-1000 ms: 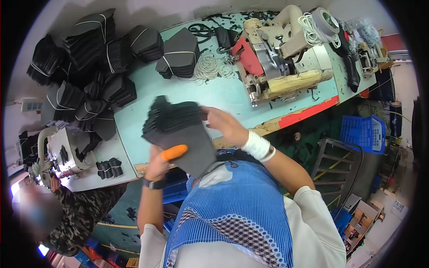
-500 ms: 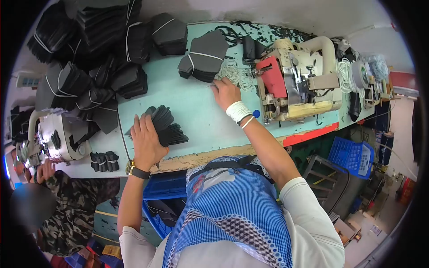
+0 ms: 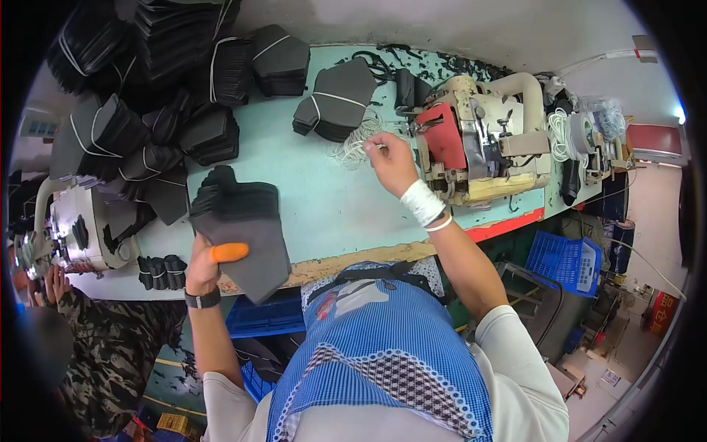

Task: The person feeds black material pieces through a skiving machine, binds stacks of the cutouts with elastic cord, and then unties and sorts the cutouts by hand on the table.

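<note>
My left hand (image 3: 202, 267) grips a stack of dark grey cut pieces (image 3: 258, 254) at the table's front left. Its thumb, in an orange finger cot (image 3: 229, 253), presses on the top piece; the other fingers are hidden beneath. My right hand (image 3: 394, 163) is closed in a pinch at the edge of a loose heap of white cords (image 3: 352, 149), with cord at its fingertips. White cord is also wound round my right wrist. Just behind the heap lies a tied bundle of dark pieces (image 3: 340, 92), with white cord around it.
More tied dark bundles (image 3: 210, 132) are piled at the left and back. A sewing machine (image 3: 486, 140) with a red plate stands right. Blue crates (image 3: 563, 261) sit below the table. At the far left, a co-worker in a camouflage sleeve (image 3: 96, 331) has a hand beside another machine (image 3: 96, 228).
My left hand has turned and lifted the stack, so its flat top piece now faces up under the thumb. My right hand has moved slightly right and down, fingers pinched at the cords.
</note>
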Available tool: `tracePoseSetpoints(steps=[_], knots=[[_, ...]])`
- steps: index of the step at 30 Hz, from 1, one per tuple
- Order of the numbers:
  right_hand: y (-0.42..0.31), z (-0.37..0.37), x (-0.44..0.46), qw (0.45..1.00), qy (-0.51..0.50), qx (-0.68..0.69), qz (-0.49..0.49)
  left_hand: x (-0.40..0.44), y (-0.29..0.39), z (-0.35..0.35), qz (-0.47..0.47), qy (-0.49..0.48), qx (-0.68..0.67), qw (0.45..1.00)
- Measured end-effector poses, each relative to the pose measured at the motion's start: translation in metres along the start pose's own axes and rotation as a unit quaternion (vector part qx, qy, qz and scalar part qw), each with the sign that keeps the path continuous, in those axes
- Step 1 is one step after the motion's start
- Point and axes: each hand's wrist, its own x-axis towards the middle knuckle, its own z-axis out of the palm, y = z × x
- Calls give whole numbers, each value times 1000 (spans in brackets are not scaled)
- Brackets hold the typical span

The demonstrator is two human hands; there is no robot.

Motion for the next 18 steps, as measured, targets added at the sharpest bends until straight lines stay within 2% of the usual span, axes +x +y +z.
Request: tracePoseSetpoints(steps=[1,2,4,5,8,9,11,12,13,14,15,16,18], knots=[[-10,-5,-3,995,-47,57,61,-8,-24,-20,-31,56,-103,993],[-19,-9,-5,996,-50,56,56,-10,-50,-33,-26,57,-105,993],[-39,-16,-9,967,-116,182,138,-8,-87,-51,55,-129,-285,948],[-51,-16,-13,967,-119,181,135,-11,-78,-44,59,-128,-285,948],[-87,-11,-29,964,-265,13,32,7,-69,21,112,-133,-188,967],[-68,-2,-31,947,-319,14,-39,32,-56,51,128,-137,-154,970],[-100,-7,-44,943,-279,8,-179,28,-46,76,165,-145,-87,972],[-109,-15,-42,943,-277,4,-186,30,-38,87,186,-149,-53,970],[-113,-29,-42,941,-336,8,-27,8,-40,85,203,-152,-18,967],[-113,-45,-42,913,-386,13,133,9,-33,97,220,-154,17,963],[-106,-62,-50,897,-402,83,162,12,-24,104,234,-157,54,958],[-106,-81,-56,894,-438,30,87,-7,-25,98,246,-159,89,952],[-69,-113,-71,922,-335,31,193,-95,-52,68,267,-157,157,938]])
